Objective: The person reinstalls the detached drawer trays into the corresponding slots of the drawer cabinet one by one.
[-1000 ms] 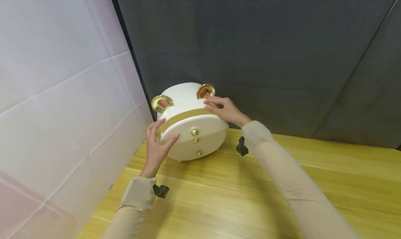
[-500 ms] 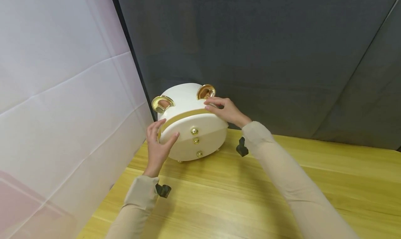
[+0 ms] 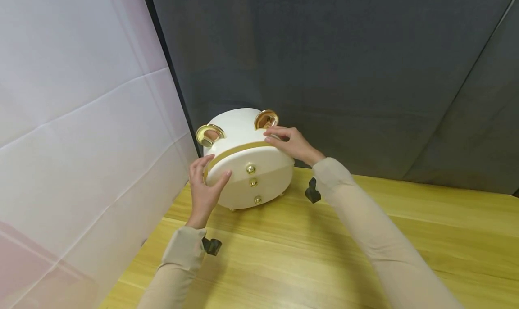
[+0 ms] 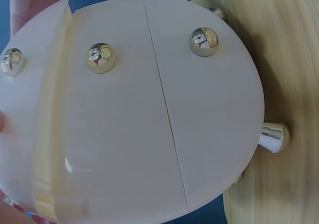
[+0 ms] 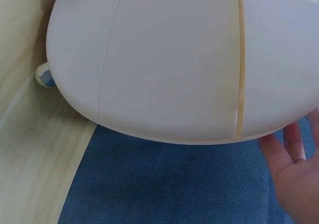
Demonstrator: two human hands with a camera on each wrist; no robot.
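Cream drawer box (image 3: 249, 165) braced by left hand (image 3: 204, 189) and right hand (image 3: 293, 142), fingers extended on opposite sides; next likely pinch a gold knob (image 3: 251, 169).

Box (image 3: 247, 165) far side hidden; wrist views crop box edges, hands mostly out of frame.

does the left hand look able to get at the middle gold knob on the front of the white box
Probably yes. The left hand already rests on the white box at its front left edge, and the middle gold knob sits just to its right on the same face, with nothing covering it.
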